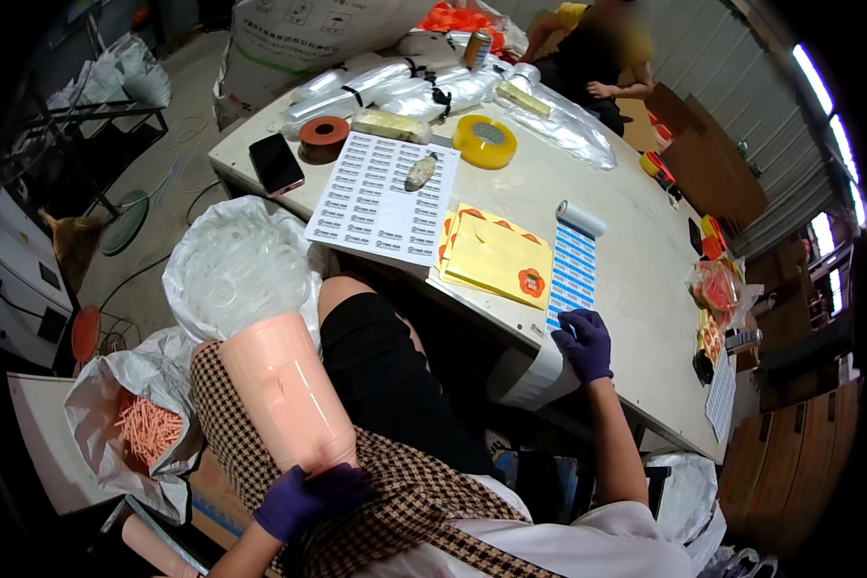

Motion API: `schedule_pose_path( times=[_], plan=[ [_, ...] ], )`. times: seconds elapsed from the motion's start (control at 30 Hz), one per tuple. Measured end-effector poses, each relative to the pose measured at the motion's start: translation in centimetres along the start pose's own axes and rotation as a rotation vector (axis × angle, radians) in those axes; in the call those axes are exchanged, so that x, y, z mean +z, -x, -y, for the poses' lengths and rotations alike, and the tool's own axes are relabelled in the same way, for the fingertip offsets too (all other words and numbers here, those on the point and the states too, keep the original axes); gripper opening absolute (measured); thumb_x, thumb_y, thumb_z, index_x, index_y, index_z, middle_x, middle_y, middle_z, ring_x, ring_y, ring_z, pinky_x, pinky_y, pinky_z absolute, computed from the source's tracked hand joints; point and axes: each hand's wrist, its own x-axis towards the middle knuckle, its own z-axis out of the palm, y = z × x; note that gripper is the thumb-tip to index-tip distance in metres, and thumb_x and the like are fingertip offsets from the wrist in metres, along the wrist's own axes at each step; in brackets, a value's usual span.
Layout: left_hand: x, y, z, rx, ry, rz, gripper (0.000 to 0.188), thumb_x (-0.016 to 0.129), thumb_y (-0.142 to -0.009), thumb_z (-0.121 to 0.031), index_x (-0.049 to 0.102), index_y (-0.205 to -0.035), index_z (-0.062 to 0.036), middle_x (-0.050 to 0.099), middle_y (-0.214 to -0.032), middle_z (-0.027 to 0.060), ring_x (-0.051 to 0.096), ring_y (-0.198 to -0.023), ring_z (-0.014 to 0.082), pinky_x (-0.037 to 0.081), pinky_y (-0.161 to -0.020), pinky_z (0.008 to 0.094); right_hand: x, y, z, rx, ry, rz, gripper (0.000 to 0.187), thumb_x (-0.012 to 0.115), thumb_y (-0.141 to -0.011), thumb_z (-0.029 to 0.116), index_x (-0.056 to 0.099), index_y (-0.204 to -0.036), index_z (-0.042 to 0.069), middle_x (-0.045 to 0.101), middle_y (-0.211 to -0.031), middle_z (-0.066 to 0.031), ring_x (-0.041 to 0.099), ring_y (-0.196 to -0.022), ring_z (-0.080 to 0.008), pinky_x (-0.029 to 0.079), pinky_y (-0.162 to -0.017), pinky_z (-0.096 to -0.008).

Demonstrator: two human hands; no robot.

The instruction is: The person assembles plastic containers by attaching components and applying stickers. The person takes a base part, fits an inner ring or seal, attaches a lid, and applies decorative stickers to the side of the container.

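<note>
- The peach-coloured hollow body (284,385), a smooth cylinder with moulded contours, lies aslant across the person's lap, over a brown-and-black checked apron (223,400), its upper end pointing toward a bag of clear rings.
- The left hand (308,501), in a purple glove, is against the lower end of that body, near the person's waist.
- The right hand (584,349), gloved alike, is at the near edge of the bench (636,279), its fingers bent and the tips at the near end of a blue-and-white label strip (574,268).
- From this angle I cannot tell whether either hand is gripping or merely touching.
- The label strip runs away across the bench to its rolled-up far end; a pale band (538,378) hangs over the edge beside the right hand.
- Just left of the strip is a stack of yellow cards (499,252) with red-orange flower prints.
- Beyond the cards lies a white sheet of small labels (371,197), with an oval patterned piece (420,173) on it.
- Around that sheet sit a dark phone (276,164), a reddish-brown tape roll (324,137) and a yellow tape roll (485,142).
- Clear plastic packs (462,89) lie farther back, near a seated co-worker (592,72).
- On the person's left stand the bag of clear rings (244,270) and a white sack (91,405) holding peach sticks (149,429).
</note>
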Motion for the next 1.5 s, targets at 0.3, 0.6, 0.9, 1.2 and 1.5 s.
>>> schedule_pose_path(
  times=[0.3,0.6,0.9,1.2,1.5],
  plan=[
    [-0.2,0.9,0.4,0.079,-0.038,0.087,0.063,0.052,-0.094,-0.014,0.038,-0.154,-0.0269,0.050,-0.149,0.0034,0.048,-0.137,0.0188,0.040,-0.112,0.0434,1.0,-1.0,8.1,-0.168,0.099,-0.184,0.017,0.081,-0.071,0.004,0.070,-0.084,0.007,0.063,-0.105,-0.0117,0.061,-0.106,-0.0299,0.048,-0.091,-0.0393],
    [-1.8,-1.0,1.3,0.116,-0.266,-0.017,0.055,0.052,-0.093,-0.014,0.043,-0.146,-0.0216,0.053,-0.140,0.0044,0.051,-0.131,0.0182,0.039,-0.111,0.0374,17.4,-5.3,30.2,-0.142,-0.771,0.709,0.021,0.082,-0.078,0.019,0.071,-0.086,0.003,0.065,-0.106,-0.0121,0.062,-0.105,-0.0223,0.049,-0.091,-0.0334],
    [-1.2,0.2,0.8,-0.084,-0.162,-0.187,0.055,0.052,-0.094,-0.018,0.045,-0.149,-0.0258,0.057,-0.139,-0.0055,0.055,-0.127,0.0094,0.042,-0.107,0.0356,22.0,-4.5,34.1,-0.092,-0.605,0.989,0.022,0.083,-0.080,0.016,0.069,-0.090,0.002,0.065,-0.083,-0.0037,0.061,-0.079,-0.0112,0.050,-0.073,-0.0281],
    [-6.2,6.8,1.3,-0.600,0.434,-0.208,0.059,0.066,-0.090,-0.031,0.050,-0.144,-0.0151,0.043,-0.153,0.0088,0.043,-0.139,0.0292,0.040,-0.109,0.0501,17.6,-6.8,32.9,0.269,-1.041,0.754,0.063,0.079,-0.084,0.013,0.051,-0.140,0.002,0.058,-0.074,0.0019,0.053,-0.065,-0.0063,0.045,-0.061,-0.0230],
    [-9.7,1.0,14.9,-0.870,1.095,-0.836,0.051,0.069,-0.086,-0.035,0.061,-0.120,0.0024,0.063,-0.125,0.0190,0.060,-0.114,0.0313,0.044,-0.102,0.0428,12.2,10.0,21.8,-0.087,-0.890,1.221,0.060,0.068,-0.097,0.026,0.043,-0.148,0.005,0.056,-0.139,-0.0093,0.056,-0.125,-0.0159,0.047,-0.104,-0.0319]
  ],
)
